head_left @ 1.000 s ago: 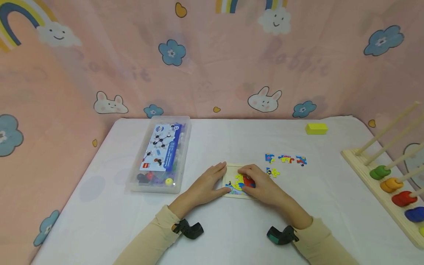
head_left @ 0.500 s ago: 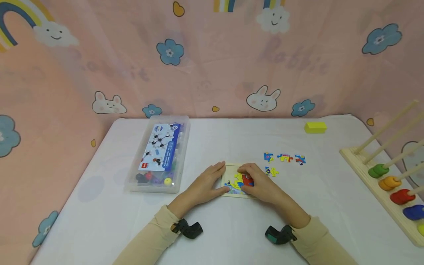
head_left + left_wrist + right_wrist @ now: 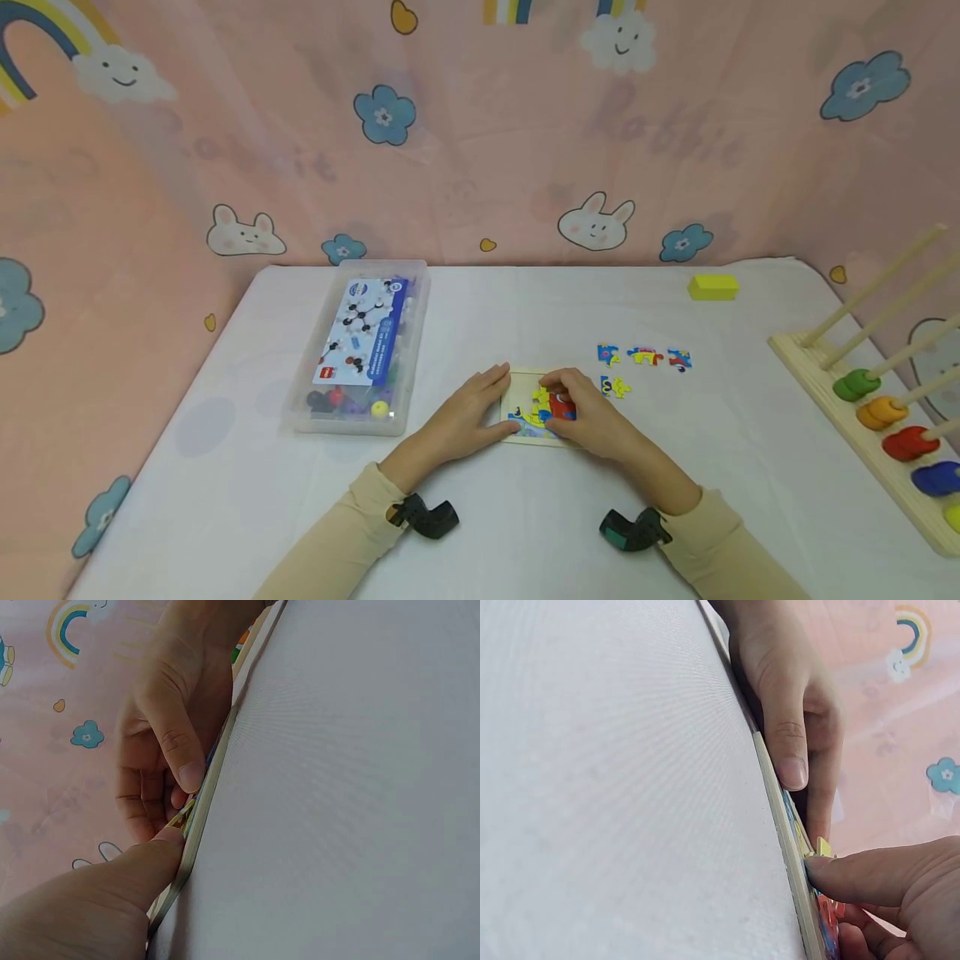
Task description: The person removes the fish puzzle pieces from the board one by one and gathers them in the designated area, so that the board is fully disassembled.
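Observation:
A small wooden jigsaw tray (image 3: 519,385) lies on the table, partly filled with blue, yellow and red pieces. My left hand (image 3: 467,418) rests along its left side, fingers fairly straight, with the thumb (image 3: 789,761) over the near left corner. My right hand (image 3: 592,418) bends over the tray's right half and pinches a jigsaw piece between thumb and fingers. In the right wrist view, a yellow piece edge (image 3: 823,847) sticks up beside the right thumb (image 3: 855,874), with red (image 3: 829,909) below. The right hand covers the tray's right side.
Several loose jigsaw pieces (image 3: 645,357) lie right of the tray. A clear plastic box (image 3: 408,367) with a molecule label stands at left. At back right sits a yellow block (image 3: 713,287); a wooden peg rack with coloured beads (image 3: 795,354) lines the right edge.
Both hands stay almost in place at the tray. The right fingers shift slightly over the red and yellow pieces; the head view drifts a little.

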Motion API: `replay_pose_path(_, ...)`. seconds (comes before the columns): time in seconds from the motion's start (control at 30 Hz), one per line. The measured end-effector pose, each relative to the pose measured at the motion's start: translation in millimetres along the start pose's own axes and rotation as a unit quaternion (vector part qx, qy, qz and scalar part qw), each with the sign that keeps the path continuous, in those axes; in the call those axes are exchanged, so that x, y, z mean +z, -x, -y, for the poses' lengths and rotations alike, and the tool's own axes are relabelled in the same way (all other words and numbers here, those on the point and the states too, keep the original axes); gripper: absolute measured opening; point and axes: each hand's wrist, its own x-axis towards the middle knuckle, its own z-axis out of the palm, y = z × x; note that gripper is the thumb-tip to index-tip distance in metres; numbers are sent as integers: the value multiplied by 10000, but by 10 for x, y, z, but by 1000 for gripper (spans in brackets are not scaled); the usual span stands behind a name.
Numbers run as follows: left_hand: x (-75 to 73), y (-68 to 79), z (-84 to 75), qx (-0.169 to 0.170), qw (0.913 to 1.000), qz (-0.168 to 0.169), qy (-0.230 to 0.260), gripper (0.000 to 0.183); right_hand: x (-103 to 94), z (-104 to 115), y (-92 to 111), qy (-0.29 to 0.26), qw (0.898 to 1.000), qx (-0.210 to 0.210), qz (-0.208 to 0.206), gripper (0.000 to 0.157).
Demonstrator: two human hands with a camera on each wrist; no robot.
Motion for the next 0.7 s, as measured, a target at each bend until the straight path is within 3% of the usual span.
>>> replay_pose_path(0.7,20,-9,12,-42,10000,-35,-14,76,-4,-7,14,-37,9998,30,-180,43)
